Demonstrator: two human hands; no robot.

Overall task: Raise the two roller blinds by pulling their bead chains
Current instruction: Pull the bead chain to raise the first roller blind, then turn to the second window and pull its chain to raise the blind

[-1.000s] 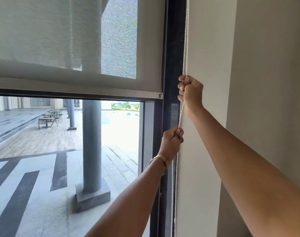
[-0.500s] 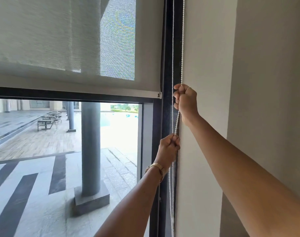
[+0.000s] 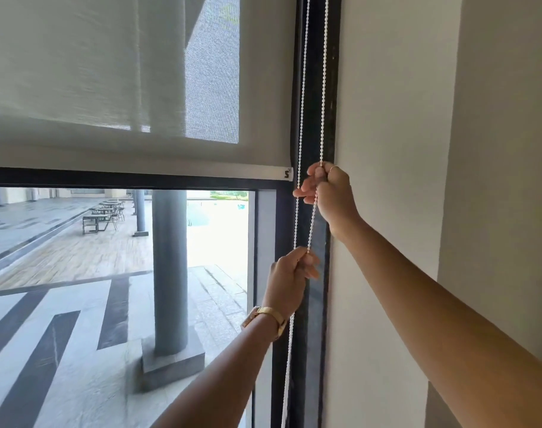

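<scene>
A pale grey roller blind (image 3: pixel 109 88) covers the upper half of the window, its bottom bar (image 3: pixel 171 169) level with the dark cross frame. A white bead chain (image 3: pixel 324 72) hangs in two strands along the black window frame at the blind's right edge. My right hand (image 3: pixel 331 196) is shut on the right strand just beside the blind's bottom corner. Lower down, my left hand (image 3: pixel 289 278), with a gold watch on the wrist, grips the same strand. The other strand (image 3: pixel 303 72) runs free past both hands. Only one blind is in view.
A white wall (image 3: pixel 393 149) stands directly right of the black window frame (image 3: pixel 331 88), with a wall corner farther right. Through the glass I see a paved terrace, a grey column (image 3: pixel 169 273) and outdoor tables and benches (image 3: pixel 103 216).
My right hand has come down along the chain, from above the blind's bottom bar to level with it. My left hand has also dropped a little. Both strands now show separately.
</scene>
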